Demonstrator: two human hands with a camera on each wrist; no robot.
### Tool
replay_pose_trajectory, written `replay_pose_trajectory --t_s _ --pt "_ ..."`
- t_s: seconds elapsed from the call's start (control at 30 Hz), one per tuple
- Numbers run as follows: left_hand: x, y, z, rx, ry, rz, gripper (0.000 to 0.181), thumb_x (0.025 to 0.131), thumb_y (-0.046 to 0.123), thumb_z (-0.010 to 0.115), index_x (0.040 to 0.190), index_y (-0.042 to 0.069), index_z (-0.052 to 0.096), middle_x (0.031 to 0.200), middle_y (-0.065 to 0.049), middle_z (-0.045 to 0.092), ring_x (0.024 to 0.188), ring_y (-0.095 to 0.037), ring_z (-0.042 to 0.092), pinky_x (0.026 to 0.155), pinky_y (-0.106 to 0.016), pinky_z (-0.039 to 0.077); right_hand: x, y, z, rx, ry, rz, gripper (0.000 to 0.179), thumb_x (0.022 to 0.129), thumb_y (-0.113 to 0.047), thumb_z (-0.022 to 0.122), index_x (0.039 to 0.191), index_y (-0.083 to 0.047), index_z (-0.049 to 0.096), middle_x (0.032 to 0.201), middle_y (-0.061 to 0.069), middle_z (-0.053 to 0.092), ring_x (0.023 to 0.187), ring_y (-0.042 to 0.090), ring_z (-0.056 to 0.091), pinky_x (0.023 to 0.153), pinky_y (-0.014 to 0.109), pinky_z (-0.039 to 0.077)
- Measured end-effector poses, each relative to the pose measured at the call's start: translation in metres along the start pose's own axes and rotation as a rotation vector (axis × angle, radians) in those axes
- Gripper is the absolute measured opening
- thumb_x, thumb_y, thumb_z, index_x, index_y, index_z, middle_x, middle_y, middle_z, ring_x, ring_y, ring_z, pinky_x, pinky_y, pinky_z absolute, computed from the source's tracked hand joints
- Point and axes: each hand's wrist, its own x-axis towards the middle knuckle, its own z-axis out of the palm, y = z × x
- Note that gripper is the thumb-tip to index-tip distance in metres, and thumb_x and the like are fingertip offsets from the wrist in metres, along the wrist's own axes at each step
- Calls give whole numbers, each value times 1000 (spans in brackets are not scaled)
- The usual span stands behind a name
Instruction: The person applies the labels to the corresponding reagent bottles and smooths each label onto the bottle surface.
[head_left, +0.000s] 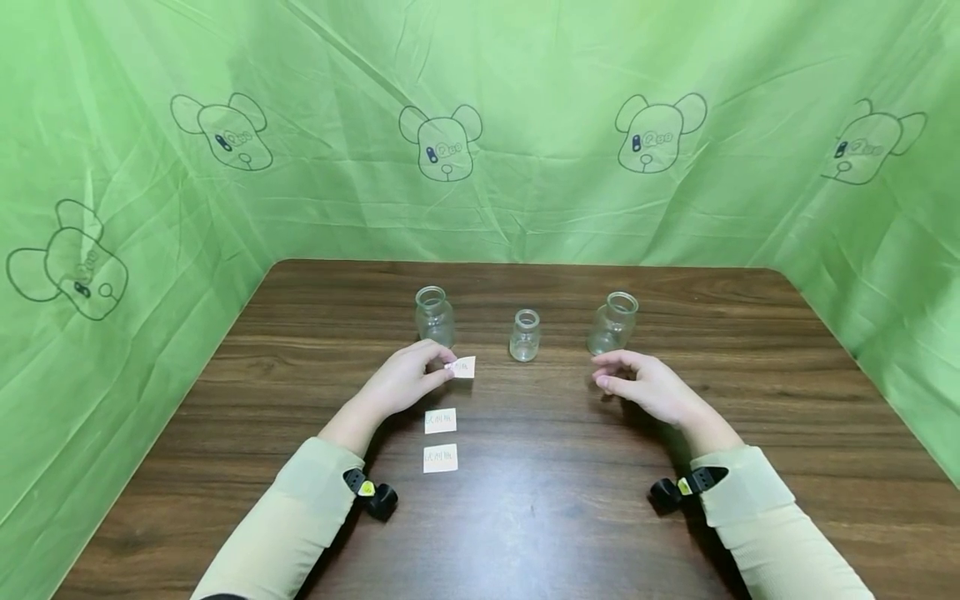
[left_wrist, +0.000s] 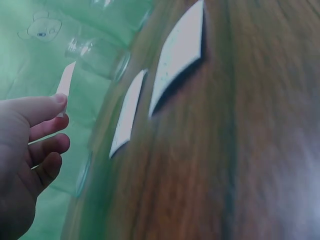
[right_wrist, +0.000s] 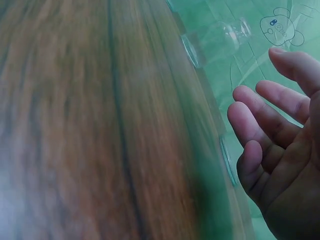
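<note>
Between thumb and index finger, my left hand pinches a small white paper label with handwriting on it. Just beyond that hand stands a clear glass jar. Two more labels, an upper one and a lower one, lie flat on the table nearer to me. My right hand holds nothing; its fingers are loosely bent in front of another glass jar. A smaller glass bottle stands between the two jars. In the left wrist view the held label appears nearly edge-on.
The brown wooden table carries all these things. A green cloth with mouse-head drawings surrounds its back and sides. Each wrist wears a strap with a small black camera, a left one and a right one.
</note>
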Motion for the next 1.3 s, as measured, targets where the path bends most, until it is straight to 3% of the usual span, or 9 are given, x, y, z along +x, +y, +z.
replay_pose_trajectory --t_s 0.2,0.3,0.43,0.5,0.77,1.03,1.13,1.3 --pt "8 10 1 -34 32 21 22 89 23 65 108 14 64 103 3 62 86 -13 56 77 -33 46 4 -5 6 49 -15 -9 40 89 -16 64 124 2 54 107 17 65 86 24 64 70 26 49" --pt "11 14 2 -58 42 36 25 89 21 65 112 12 63 106 1 62 86 -12 58 77 -32 46 3 -22 7 37 -22 -10 39 89 -12 64 123 4 54 107 20 64 86 30 64 72 25 48" --pt "16 18 6 -61 47 70 28 89 20 65 115 11 63 105 2 61 84 -10 57 74 -31 46 -1 -49 8 -9 -24 -8 35 89 -9 63 120 5 56 105 22 64 86 29 63 76 24 47" --pt "18 20 8 -48 50 91 28 89 20 65 116 11 63 103 3 60 83 -10 55 74 -30 45 0 -51 10 -24 -21 -15 34 89 -8 63 119 4 57 105 20 65 88 26 62 78 24 46" --pt "27 32 11 -54 62 145 24 89 18 64 113 13 64 100 5 59 81 -8 52 72 -28 44 17 -40 16 -20 -21 -74 34 89 -10 64 120 2 58 104 14 66 97 22 59 85 31 44" --pt "32 43 18 -81 36 132 22 89 23 64 111 17 65 100 8 58 80 -6 52 71 -25 44 29 -33 25 68 -49 -122 37 87 -16 67 120 -1 59 101 8 67 95 22 60 80 30 48" --pt "33 47 20 -84 32 133 22 89 24 64 110 18 65 98 9 57 78 -6 51 69 -24 44 30 -35 29 88 -48 -133 36 87 -15 67 118 0 59 100 10 67 93 22 60 78 28 49" --pt "35 50 23 -100 78 125 21 88 23 66 108 18 66 95 10 58 74 -5 51 64 -24 44 34 -41 37 143 -37 -158 37 87 -11 67 119 3 57 103 19 65 92 23 61 77 28 50"
